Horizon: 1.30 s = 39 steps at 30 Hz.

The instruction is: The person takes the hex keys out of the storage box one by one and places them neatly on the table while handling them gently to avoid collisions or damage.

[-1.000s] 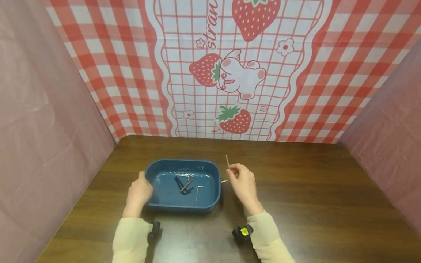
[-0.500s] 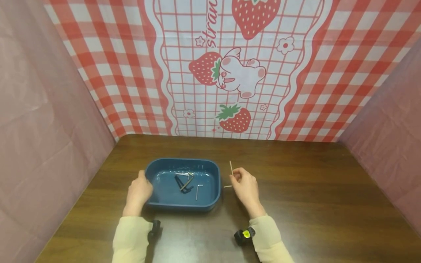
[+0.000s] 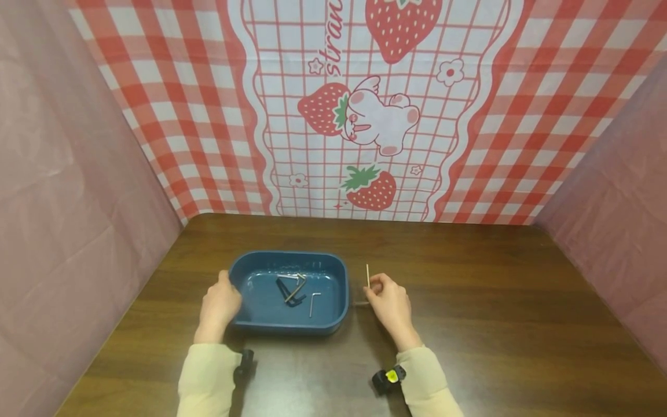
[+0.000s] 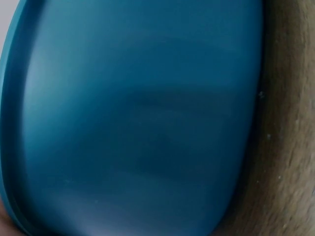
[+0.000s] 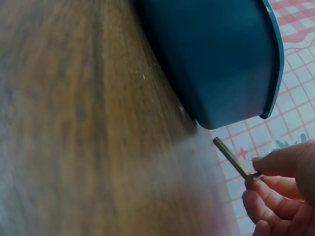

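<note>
In the head view my left hand grips the left end of a blue plastic basin. The left wrist view is filled by the basin's outer wall. My right hand, just off the basin's right end, pinches a brass-coloured hex key between thumb and fingers. One arm of this key points up and the other towards the basin; the bend is hidden by the fingers. Inside the basin lie a brass-coloured hex key, black hex keys and silver ones, among them a small separate hex key.
The basin stands on a brown wooden table. Behind the table hangs a red-and-white checked cloth with strawberries. Pink cloths close off both sides.
My right hand has moved slightly right and towards me, away from the basin, with the hex key turning a little more upright. The left hand and basin stay in place.
</note>
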Motion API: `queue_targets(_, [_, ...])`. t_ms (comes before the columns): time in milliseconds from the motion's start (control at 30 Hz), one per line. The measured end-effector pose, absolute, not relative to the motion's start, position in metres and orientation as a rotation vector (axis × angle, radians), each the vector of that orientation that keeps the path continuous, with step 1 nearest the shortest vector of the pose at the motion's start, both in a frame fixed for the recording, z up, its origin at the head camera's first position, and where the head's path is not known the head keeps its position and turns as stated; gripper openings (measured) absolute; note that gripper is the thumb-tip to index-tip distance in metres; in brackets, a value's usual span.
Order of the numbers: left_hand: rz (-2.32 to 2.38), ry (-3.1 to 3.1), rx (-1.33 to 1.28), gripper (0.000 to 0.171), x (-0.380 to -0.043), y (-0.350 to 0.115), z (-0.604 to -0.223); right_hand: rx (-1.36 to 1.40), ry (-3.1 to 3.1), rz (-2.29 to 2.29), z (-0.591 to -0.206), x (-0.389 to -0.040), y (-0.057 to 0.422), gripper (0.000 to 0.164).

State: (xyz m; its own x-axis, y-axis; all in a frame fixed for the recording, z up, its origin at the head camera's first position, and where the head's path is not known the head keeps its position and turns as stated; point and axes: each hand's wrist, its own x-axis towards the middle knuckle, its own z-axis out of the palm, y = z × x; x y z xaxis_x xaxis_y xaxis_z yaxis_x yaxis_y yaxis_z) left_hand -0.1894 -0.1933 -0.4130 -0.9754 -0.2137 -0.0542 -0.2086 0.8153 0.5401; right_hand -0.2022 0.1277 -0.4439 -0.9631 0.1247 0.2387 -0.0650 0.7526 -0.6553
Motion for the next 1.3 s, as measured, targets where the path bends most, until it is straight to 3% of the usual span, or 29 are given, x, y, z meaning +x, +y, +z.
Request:
queue_targets(600, [-0.891,-2.987,0.346,0.047,-0.1910,-0.1933,-0.4121,-0.053,-2.872,0.936,-0.4497,-0.2055,0.1267,0.017])
queue_targets(1300, [-0.902,-2.998,0.354,0.046,-0.1903,-0.1943,-0.4135,-0.049,-2.964,0.793,-0.4503,-0.2065,0.1213,0.033])
